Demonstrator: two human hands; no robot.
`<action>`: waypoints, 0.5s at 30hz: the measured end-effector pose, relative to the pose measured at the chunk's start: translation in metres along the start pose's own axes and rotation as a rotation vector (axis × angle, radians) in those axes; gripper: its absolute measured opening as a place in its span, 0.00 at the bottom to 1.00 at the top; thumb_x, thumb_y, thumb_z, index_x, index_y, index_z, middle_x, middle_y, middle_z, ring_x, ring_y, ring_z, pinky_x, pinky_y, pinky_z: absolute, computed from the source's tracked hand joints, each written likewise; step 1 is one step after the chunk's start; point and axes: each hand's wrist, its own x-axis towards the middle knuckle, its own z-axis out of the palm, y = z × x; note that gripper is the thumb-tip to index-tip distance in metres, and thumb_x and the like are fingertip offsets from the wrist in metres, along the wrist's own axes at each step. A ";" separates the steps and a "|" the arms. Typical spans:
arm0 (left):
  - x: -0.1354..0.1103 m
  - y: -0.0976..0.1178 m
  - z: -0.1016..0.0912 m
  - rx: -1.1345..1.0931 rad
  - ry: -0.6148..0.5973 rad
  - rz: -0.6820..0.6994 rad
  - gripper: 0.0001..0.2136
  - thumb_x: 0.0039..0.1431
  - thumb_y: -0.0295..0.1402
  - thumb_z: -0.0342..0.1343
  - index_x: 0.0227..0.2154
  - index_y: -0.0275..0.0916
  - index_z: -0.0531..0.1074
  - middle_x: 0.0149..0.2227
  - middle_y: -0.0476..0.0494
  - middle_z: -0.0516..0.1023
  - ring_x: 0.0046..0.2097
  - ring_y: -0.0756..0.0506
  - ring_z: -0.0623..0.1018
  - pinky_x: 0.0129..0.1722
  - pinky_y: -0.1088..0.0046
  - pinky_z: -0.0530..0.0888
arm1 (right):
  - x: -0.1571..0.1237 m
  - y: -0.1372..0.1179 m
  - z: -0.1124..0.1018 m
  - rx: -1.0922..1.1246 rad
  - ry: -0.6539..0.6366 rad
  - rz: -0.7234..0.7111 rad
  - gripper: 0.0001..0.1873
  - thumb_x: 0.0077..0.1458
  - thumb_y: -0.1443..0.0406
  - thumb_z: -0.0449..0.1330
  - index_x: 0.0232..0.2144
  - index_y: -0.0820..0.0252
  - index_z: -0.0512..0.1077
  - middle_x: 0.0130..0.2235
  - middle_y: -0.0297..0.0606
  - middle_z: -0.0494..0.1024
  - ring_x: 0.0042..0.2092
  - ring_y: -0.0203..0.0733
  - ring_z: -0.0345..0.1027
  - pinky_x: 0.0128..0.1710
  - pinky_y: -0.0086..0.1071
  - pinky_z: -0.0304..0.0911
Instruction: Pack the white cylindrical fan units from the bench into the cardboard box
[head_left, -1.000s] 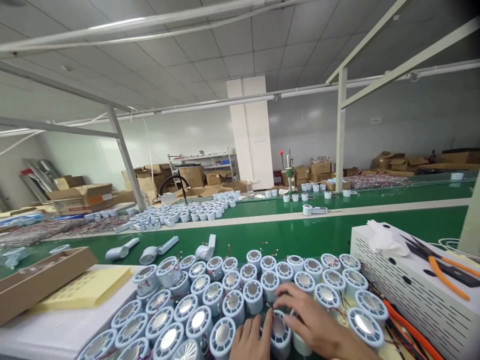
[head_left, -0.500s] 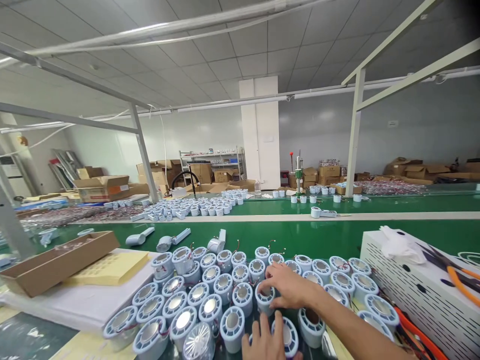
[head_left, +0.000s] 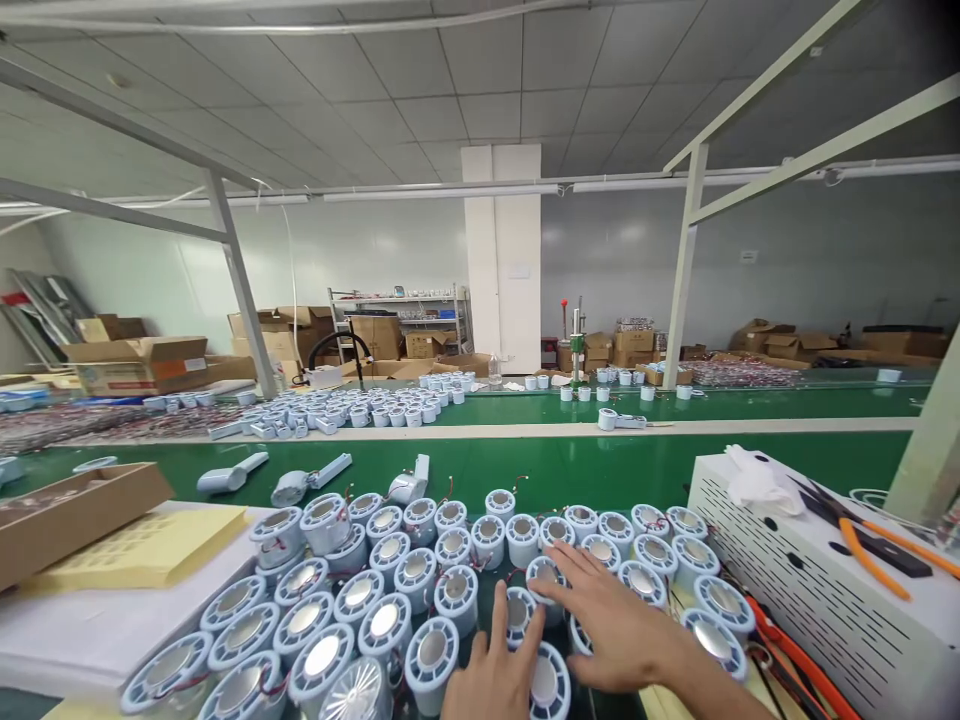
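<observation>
The right hand point(head_left: 616, 628) has been drawn back, laid open and empty on the round caps point(head_left: 416, 575); one is touched by the open left hand point(head_left: 489, 685). Green belt point(head_left: 600, 465) beyond, white box point(head_left: 810, 590) beside.

head cam, fwd-down, close over bench point(head_left: 570, 470)

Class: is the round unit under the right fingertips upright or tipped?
Upright: the round unit stands on end, face up, beneath the spread right hand.
</observation>
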 end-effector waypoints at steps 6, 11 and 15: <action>-0.004 0.000 -0.014 -0.081 -0.180 -0.025 0.33 0.57 0.18 0.48 0.59 0.63 0.69 0.70 0.34 0.59 0.55 0.32 0.79 0.38 0.54 0.82 | -0.013 -0.002 0.015 -0.088 0.130 -0.037 0.36 0.47 0.68 0.59 0.60 0.43 0.67 0.69 0.41 0.61 0.71 0.60 0.46 0.70 0.63 0.40; -0.008 -0.004 -0.022 -0.076 -0.231 0.042 0.24 0.62 0.25 0.51 0.57 0.57 0.71 0.73 0.33 0.50 0.54 0.30 0.79 0.38 0.51 0.82 | -0.010 -0.004 0.025 -0.131 0.176 -0.040 0.38 0.51 0.61 0.63 0.63 0.40 0.62 0.66 0.47 0.63 0.64 0.66 0.59 0.61 0.62 0.58; -0.008 -0.005 -0.028 -0.057 -0.280 0.064 0.20 0.63 0.28 0.52 0.55 0.54 0.72 0.72 0.33 0.52 0.53 0.30 0.80 0.39 0.51 0.82 | -0.001 -0.011 0.025 -0.166 0.145 0.007 0.38 0.51 0.63 0.64 0.63 0.37 0.61 0.60 0.47 0.70 0.56 0.66 0.69 0.51 0.63 0.67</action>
